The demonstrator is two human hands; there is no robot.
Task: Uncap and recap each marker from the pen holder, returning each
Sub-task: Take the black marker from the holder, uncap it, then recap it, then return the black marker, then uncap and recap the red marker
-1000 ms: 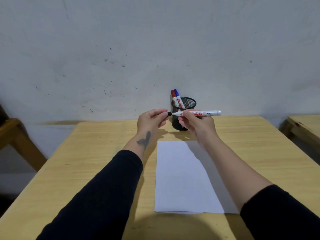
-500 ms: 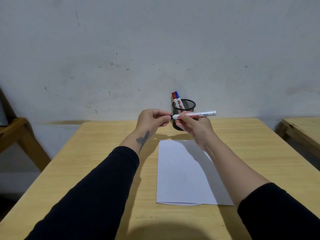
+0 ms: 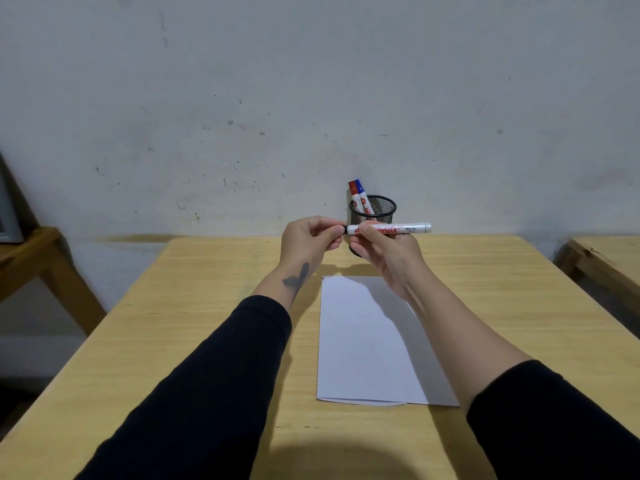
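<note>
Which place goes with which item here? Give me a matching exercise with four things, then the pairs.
Things:
1. white marker
2. red-capped marker
3. sheet of paper
4. mesh pen holder

Places:
A. flat on the table, near the person
B. held level between both hands
C. by the wall, behind the hands
D. standing in the holder next to a blue-capped marker

Pairs: 1-B, 2-D, 3-A, 4-C

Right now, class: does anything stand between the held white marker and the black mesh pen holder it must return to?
Nothing visible does. The white marker hangs just before the black mesh pen holder, whose right side is open; red and blue markers lean left.
</note>
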